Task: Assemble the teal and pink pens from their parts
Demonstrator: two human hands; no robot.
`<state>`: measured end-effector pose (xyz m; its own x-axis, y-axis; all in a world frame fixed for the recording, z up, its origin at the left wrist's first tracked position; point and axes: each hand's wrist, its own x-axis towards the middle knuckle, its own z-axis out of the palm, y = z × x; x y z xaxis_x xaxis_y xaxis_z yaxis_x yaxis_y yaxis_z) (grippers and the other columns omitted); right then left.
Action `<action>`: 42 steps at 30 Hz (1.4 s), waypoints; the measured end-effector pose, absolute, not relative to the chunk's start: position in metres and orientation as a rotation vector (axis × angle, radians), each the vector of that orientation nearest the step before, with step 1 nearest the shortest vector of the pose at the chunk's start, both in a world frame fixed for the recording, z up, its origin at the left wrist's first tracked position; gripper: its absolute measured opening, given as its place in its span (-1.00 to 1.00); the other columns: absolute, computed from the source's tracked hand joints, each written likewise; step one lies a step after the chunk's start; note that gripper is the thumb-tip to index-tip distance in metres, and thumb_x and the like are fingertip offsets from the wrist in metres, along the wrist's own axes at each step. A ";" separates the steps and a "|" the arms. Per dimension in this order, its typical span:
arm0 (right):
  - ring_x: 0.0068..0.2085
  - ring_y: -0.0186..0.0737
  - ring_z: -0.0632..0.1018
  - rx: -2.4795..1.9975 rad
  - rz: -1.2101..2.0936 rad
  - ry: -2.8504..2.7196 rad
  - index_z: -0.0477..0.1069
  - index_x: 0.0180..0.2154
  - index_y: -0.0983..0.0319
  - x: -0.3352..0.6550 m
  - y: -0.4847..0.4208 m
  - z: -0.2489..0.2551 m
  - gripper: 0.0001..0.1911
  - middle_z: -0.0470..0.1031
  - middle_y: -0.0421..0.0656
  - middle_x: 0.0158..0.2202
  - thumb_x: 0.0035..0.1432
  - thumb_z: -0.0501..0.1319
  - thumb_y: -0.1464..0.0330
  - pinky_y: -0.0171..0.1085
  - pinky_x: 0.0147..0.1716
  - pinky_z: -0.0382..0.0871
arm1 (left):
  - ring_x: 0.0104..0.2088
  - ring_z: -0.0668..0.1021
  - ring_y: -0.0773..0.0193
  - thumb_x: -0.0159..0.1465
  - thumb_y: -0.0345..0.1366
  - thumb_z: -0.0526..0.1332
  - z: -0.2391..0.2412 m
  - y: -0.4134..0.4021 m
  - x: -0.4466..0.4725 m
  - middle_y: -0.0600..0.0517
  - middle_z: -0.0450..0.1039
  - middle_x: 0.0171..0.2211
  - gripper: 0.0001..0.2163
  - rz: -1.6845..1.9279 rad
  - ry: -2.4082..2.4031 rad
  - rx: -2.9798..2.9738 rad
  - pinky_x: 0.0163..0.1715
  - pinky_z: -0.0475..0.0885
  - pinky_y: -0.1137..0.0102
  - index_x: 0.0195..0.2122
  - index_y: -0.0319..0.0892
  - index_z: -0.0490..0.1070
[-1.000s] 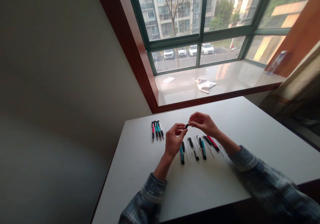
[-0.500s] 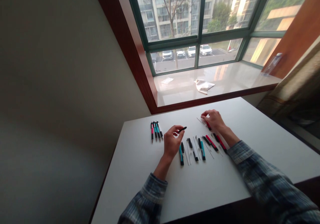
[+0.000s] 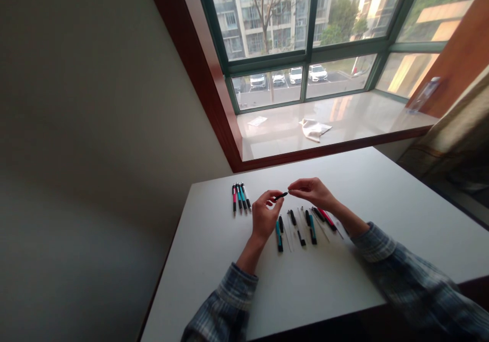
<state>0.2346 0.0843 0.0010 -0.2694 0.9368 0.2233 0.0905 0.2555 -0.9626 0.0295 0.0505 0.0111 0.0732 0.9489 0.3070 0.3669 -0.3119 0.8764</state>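
Fingers of my left hand (image 3: 263,219) pinch a short black pen barrel piece (image 3: 281,196), tilted up to the right. Close to its far end is my right hand (image 3: 314,191), thumb and fingertips pressed together on a small piece too tiny to make out. Below the hands, taken-apart pens lie in a row: teal barrel halves (image 3: 278,236), black barrel halves (image 3: 293,217), thin white refills (image 3: 300,219) and a red barrel half (image 3: 327,220). My right wrist and sleeve partly hide the row's right end.
Several whole pens (image 3: 240,198), red, teal and clear with black grips, lie left of my left hand on the white table (image 3: 214,260). Behind it, a crumpled white cloth (image 3: 315,129) and a clear bottle (image 3: 423,96) are on the window sill (image 3: 275,146).
My right hand has moved left, from beside a loose refill and red barrel to the tip of the black barrel piece. My left hand keeps its pinch, nearly still.
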 end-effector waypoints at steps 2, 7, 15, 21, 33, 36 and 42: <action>-0.19 -0.09 0.68 -0.982 1.122 -1.613 0.65 -0.20 0.20 0.235 0.085 0.001 -0.66 0.70 -0.08 -0.21 0.09 0.43 0.11 -0.13 -0.11 0.58 | -0.29 0.58 0.24 0.27 -0.26 0.30 0.011 0.050 0.030 0.02 0.63 -0.21 -0.88 1.231 1.307 1.746 -0.27 0.47 0.35 -0.20 -0.10 0.59; -0.20 -0.10 0.67 -0.971 1.104 -1.675 0.65 -0.20 0.20 0.234 0.083 0.005 -0.67 0.69 -0.09 -0.23 0.12 0.41 0.10 -0.15 -0.13 0.57 | -0.28 0.58 0.25 0.28 -0.27 0.30 0.010 0.051 0.029 0.03 0.63 -0.21 -0.89 1.232 1.298 1.743 -0.26 0.46 0.36 -0.19 -0.09 0.59; -0.32 -0.18 0.63 -1.121 0.880 -1.871 0.62 -0.37 0.18 0.235 0.076 0.014 -0.64 0.66 -0.16 -0.39 0.32 0.23 0.09 -0.23 -0.25 0.48 | -0.28 0.58 0.24 0.28 -0.29 0.31 0.012 0.051 0.030 0.03 0.63 -0.20 -0.90 1.226 1.283 1.788 -0.25 0.46 0.34 -0.19 -0.09 0.59; -0.29 -0.20 0.60 -1.031 0.944 -1.865 0.56 -0.23 0.19 0.236 0.076 0.014 -0.71 0.64 -0.16 -0.33 0.28 0.26 0.11 -0.26 -0.31 0.47 | -0.28 0.59 0.23 0.28 -0.29 0.31 0.013 0.050 0.030 0.02 0.64 -0.20 -0.89 1.217 1.265 1.802 -0.25 0.47 0.33 -0.19 -0.09 0.60; -0.38 -0.27 0.52 -1.071 0.884 -1.962 0.55 -0.28 0.22 0.237 0.076 0.013 -0.65 0.61 -0.17 -0.37 0.31 0.23 0.07 -0.32 -0.39 0.35 | -0.27 0.58 0.23 0.27 -0.30 0.32 0.013 0.049 0.030 0.02 0.63 -0.20 -0.89 1.205 1.257 1.805 -0.25 0.46 0.32 -0.19 -0.10 0.60; -0.42 -0.29 0.49 -1.082 0.868 -1.992 0.54 -0.34 0.23 0.238 0.076 0.013 -0.62 0.57 -0.18 -0.43 0.34 0.19 0.08 -0.31 -0.40 0.33 | -0.28 0.58 0.24 0.27 -0.31 0.32 0.013 0.050 0.030 0.03 0.63 -0.21 -0.89 1.209 1.254 1.803 -0.25 0.46 0.33 -0.19 -0.10 0.60; -0.41 -0.28 0.48 -1.078 0.849 -2.005 0.54 -0.31 0.22 0.239 0.077 0.010 -0.65 0.57 -0.18 -0.43 0.30 0.24 0.08 -0.32 -0.40 0.32 | -0.27 0.59 0.22 0.28 -0.27 0.33 0.011 0.051 0.029 0.01 0.63 -0.21 -0.89 1.224 1.233 1.782 -0.25 0.45 0.33 -0.19 -0.10 0.61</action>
